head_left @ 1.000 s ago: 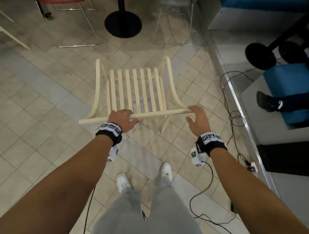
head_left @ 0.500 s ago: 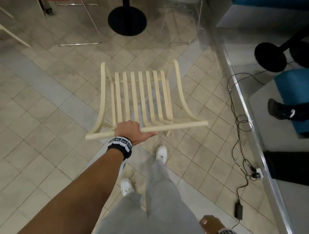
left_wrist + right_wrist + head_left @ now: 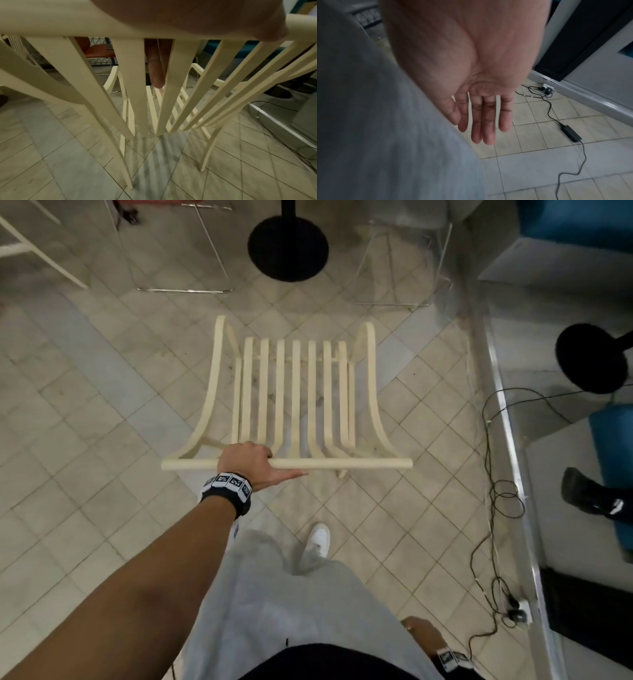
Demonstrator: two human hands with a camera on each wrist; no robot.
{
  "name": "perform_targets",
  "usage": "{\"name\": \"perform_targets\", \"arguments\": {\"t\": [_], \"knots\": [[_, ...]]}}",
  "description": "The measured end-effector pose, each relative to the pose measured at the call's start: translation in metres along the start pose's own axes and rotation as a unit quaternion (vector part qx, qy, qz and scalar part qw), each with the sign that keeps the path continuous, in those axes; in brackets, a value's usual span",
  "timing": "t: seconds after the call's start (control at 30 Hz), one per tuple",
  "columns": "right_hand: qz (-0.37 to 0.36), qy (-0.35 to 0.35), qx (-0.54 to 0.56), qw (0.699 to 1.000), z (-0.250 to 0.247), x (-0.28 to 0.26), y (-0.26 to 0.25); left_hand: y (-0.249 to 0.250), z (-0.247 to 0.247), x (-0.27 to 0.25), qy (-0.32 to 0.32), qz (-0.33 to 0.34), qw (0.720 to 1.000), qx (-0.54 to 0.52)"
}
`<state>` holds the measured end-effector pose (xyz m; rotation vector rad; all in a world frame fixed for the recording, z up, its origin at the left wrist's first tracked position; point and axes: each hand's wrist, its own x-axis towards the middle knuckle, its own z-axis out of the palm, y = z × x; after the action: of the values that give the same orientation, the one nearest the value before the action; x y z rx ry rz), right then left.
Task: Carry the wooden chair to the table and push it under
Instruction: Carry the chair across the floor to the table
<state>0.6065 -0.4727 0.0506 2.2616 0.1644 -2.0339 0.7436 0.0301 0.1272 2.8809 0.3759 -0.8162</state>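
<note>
A pale cream wooden chair (image 3: 294, 392) with a slatted back and seat stands on the tiled floor ahead of me. My left hand (image 3: 248, 462) grips its round top rail left of the middle, thumb lying along the rail. In the left wrist view the chair (image 3: 140, 86) fills the frame and two fingers (image 3: 157, 70) hang behind the slats. My right hand (image 3: 416, 630) hangs low beside my hip, away from the chair. The right wrist view shows the right hand (image 3: 481, 116) with straight fingers, holding nothing. A black round table base (image 3: 287, 248) stands beyond the chair.
Metal-framed chairs (image 3: 178, 261) stand left and right of the black base. A raised metal-edged platform (image 3: 507, 440) runs along the right, with black cables (image 3: 496, 494), a second black base (image 3: 592, 357) and another person's foot (image 3: 589, 501). My feet (image 3: 317, 539) are just behind the chair.
My right hand let go of the top rail and dropped to my side. The left hand keeps its grip, and the chair has come closer to the black table base.
</note>
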Motion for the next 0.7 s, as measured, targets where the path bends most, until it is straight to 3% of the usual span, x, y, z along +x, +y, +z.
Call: {"name": "perform_targets", "arguments": {"t": [0.07, 0.13, 0.2, 0.57, 0.7], "knots": [[-0.021, 0.089, 0.027, 0.995, -0.03, -0.008, -0.044, -0.002, -0.012, 0.016, -0.001, 0.001, 1.0, 0.002], [-0.039, 0.088, -0.026, 0.995, -0.055, -0.012, -0.05, -0.006, -0.024, 0.033, -0.002, 0.0, 1.0, 0.0], [-0.003, 0.075, -0.02, 0.997, -0.082, -0.015, -0.061, -0.011, -0.035, 0.053, -0.002, -0.001, 1.0, 0.0], [0.006, 0.101, 0.091, 0.991, -0.199, -0.002, -0.136, -0.04, -0.121, 0.186, 0.016, -0.001, 1.0, -0.012], [0.049, 0.101, 0.135, 0.984, -0.235, 0.016, -0.155, -0.051, -0.149, 0.229, 0.022, 0.021, 1.0, 0.005]]}}
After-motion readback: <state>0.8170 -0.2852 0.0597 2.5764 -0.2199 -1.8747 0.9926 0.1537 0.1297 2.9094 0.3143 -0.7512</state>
